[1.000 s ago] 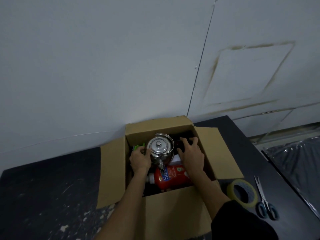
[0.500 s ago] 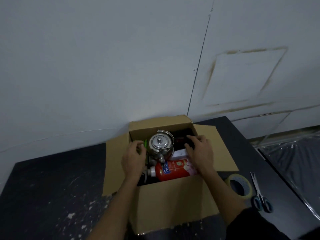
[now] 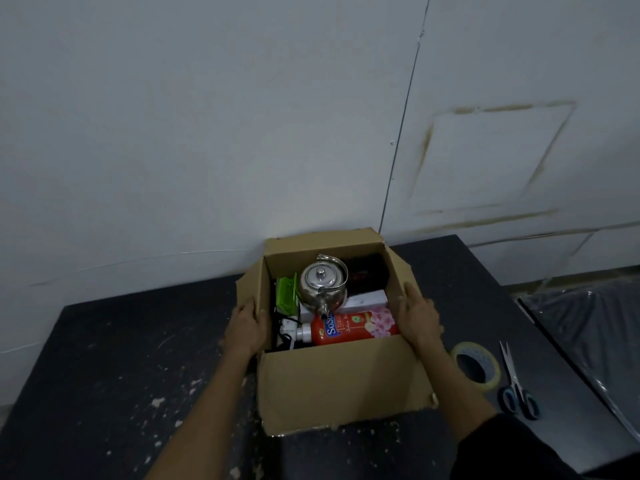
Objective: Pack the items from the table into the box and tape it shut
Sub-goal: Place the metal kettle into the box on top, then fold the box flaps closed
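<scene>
Right now the cardboard box sits on the dark, paint-flecked table, its far wall close to the pale wall behind. Its top is open. The person's left hand is on the left side flap, the thumb over the flap's inner face and the fingers wrapped round the outside, so the flap stands nearly upright. The right hand lies against the right side flap with its fingers fairly straight and close together, pressed flat on the cardboard; whether the thumb hooks round the edge I cannot tell. The near flap hangs down over the front of the box.

Inside, a shiny steel kettle stands upright near the middle, spout pointing toward the person. Just below the spout a red bottle with a white cap lies on its side, cap to the left, flowers printed at its right end. A green plastic item stands at the left wall, a white flat box lies under the kettle's right side, and something black fills the far right corner. A small white thing with dark cords lies at the lower left, too dim to name.

To the right of the box, on the table, a roll of tape lies flat, and just beside it lie blue-handled scissors, blades pointing away. Clear plastic sheeting covers the surface further right.
</scene>
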Tool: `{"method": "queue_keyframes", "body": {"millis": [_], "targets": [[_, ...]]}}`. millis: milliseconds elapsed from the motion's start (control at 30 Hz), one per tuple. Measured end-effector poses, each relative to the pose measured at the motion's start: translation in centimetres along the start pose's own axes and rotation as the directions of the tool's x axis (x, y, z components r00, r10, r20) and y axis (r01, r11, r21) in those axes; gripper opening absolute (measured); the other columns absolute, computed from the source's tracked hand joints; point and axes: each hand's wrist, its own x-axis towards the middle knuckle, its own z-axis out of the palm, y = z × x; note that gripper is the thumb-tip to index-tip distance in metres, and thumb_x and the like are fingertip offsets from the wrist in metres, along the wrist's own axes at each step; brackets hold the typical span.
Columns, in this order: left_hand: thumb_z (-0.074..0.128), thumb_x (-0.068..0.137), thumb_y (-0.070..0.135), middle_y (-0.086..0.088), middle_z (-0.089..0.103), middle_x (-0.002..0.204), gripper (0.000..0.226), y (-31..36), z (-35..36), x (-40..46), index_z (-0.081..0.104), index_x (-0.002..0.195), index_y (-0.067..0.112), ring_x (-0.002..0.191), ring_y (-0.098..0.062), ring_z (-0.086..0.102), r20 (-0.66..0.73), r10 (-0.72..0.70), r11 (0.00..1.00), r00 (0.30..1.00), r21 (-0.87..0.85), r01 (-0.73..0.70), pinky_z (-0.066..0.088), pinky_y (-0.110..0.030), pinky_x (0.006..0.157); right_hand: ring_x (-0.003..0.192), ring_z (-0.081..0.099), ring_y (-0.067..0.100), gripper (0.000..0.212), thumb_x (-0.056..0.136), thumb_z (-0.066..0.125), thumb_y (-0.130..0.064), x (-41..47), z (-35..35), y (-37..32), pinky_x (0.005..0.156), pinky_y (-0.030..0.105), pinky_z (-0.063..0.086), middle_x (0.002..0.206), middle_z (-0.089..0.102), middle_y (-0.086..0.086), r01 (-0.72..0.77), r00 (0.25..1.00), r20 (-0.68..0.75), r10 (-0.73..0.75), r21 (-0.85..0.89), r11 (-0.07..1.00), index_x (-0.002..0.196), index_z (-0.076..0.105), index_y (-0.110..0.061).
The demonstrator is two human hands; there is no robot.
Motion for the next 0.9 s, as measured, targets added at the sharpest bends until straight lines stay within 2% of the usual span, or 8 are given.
{"method": "queue_keyframes", "body": {"millis": [100,233,367,467,567,667,767,900], "targets": [[0.033,0.103,0.035,-0.018,0.036,0.148,0.051,-1.2,-0.7,-1.1,0.029,0.151,0.016,0.128,-0.039,0.042,-0.013,-0.015,1.000,1.000,0.006,0.015,0.040,-0.052,0.101,0.099,0.064,0.028,0.061,0.083,0.023,-0.078,1.0,2.0,1.1,0.091,0.057,0.051,0.113,0.062,0.009,0.041,0.996,0.073,-0.051,0.131,0.991,0.131,0.041,-0.047],[0.033,0.103,0.036,-0.019,0.037,0.147,0.052,-3.4,-1.7,-2.1,0.027,0.151,0.016,0.128,-0.039,0.043,-0.043,-0.051,0.999,0.998,0.006,0.052,0.041,-0.051,0.101,0.093,0.065,0.024,0.060,0.083,0.020,-0.078,0.1,2.7,-0.7,0.087,0.053,0.055,0.104,0.065,0.006,0.103,0.985,0.119,-0.126,0.179,0.978,0.125,0.047,-0.043],[0.041,0.100,0.047,-0.016,0.027,0.156,0.061,-5.2,-2.8,-3.0,0.027,0.153,0.020,0.139,-0.036,0.033,-0.039,-0.072,0.986,0.997,-0.151,0.066,0.032,-0.049,0.112,0.103,0.062,0.031,0.079,0.074,0.011,-0.091,0.1,3.2,-1.5,0.093,0.059,0.049,0.117,0.061,0.012,0.086,0.980,0.160,-0.114,0.172,0.981,0.132,0.041,-0.046],[0.037,0.094,0.063,-0.011,0.016,0.161,0.075,-6.9,-3.5,-4.3,0.024,0.154,0.020,0.143,-0.035,0.027,-0.012,-0.222,0.925,0.975,-0.320,0.206,0.025,-0.047,0.116,0.124,0.046,0.041,0.059,0.094,0.019,-0.068,-1.3,1.6,-2.9,0.107,0.061,0.030,0.136,0.046,0.017,-0.059,0.991,0.126,0.046,0.099,0.993,0.136,0.043,-0.034],[0.035,0.080,0.083,-0.014,0.022,0.159,0.101,-8.7,-3.0,-5.3,0.017,0.155,0.019,0.142,-0.036,0.029,0.046,-0.336,0.869,0.941,-0.370,0.328,0.026,-0.047,0.117,0.133,0.035,0.044,0.065,0.093,0.020,-0.068,-1.3,1.1,-2.3,0.111,0.062,0.021,0.146,0.035,0.021,-0.173,0.978,0.126,0.167,0.039,0.984,0.141,0.040,-0.029],[0.036,0.067,0.093,-0.013,0.033,0.155,0.116,-8.5,-2.8,-5.9,0.018,0.155,0.019,0.138,-0.035,0.036,0.031,-0.362,0.844,0.932,-0.413,0.341,0.030,-0.050,0.114,0.137,0.029,0.045,0.079,0.086,0.025,-0.078,-0.7,1.1,-1.8,0.113,0.063,0.015,0.151,0.030,0.022,-0.224,0.962,0.170,0.213,0.048,0.973,0.147,0.031,-0.029],[0.044,0.073,0.085,-0.011,0.039,0.151,0.103,-7.9,-4.0,-6.3,0.024,0.153,0.022,0.133,-0.035,0.042,-0.055,-0.378,0.842,0.924,-0.434,0.319,0.035,-0.051,0.110,0.140,0.025,0.045,0.089,0.081,0.031,-0.083,-0.3,0.9,-1.3,0.115,0.062,0.012,0.154,0.027,0.022,-0.253,0.956,0.168,0.241,0.050,0.966,0.151,0.023,-0.028],[0.051,0.076,0.079,-0.009,0.054,0.134,0.083,-8.0,-6.4,-7.1,0.043,0.139,0.026,0.119,-0.032,0.052,-0.233,-0.360,0.877,0.903,-0.414,0.243,0.045,-0.049,0.098,0.142,0.020,0.045,0.095,0.079,0.033,-0.086,-0.2,0.4,-0.4,0.116,0.059,0.012,0.154,0.023,0.024,-0.223,0.970,0.103,0.222,0.001,0.975,0.153,0.019,-0.027]]}}
